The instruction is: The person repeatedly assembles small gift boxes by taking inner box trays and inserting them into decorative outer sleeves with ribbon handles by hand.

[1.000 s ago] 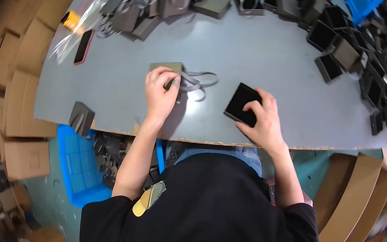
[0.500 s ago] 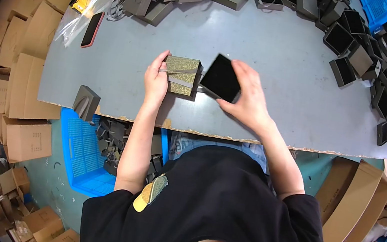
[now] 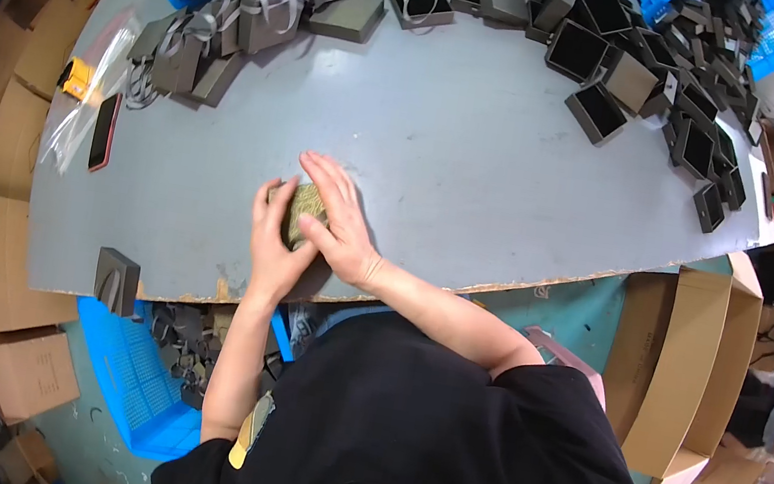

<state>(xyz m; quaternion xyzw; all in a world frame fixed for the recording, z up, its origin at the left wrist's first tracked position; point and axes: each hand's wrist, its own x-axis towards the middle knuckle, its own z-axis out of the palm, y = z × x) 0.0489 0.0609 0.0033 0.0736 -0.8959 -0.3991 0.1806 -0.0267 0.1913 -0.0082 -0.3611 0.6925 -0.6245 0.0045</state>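
A small box with a gold-green patterned face [image 3: 306, 202] is between my two hands, near the table's front edge. My left hand [image 3: 274, 236] wraps its left side and lower corner. From the right, my right hand [image 3: 345, 225] closes round the same box, its fingers along the far right side and its thumb across the patterned face. The hands nearly meet at the near end and hide most of the box. I cannot make out the black open box or the grey ribbon there.
Grey boxes with ribbons [image 3: 270, 21] are heaped at the back left, open black boxes [image 3: 597, 112] at the back right. A phone [image 3: 104, 132] and yellow object [image 3: 76, 78] lie left. One grey box [image 3: 116, 281] sits at the front left edge, above a blue crate [image 3: 117, 382].
My right hand has moved left and brought the black box to the patterned one; the two hands now close together round it. The view has turned and shifted.
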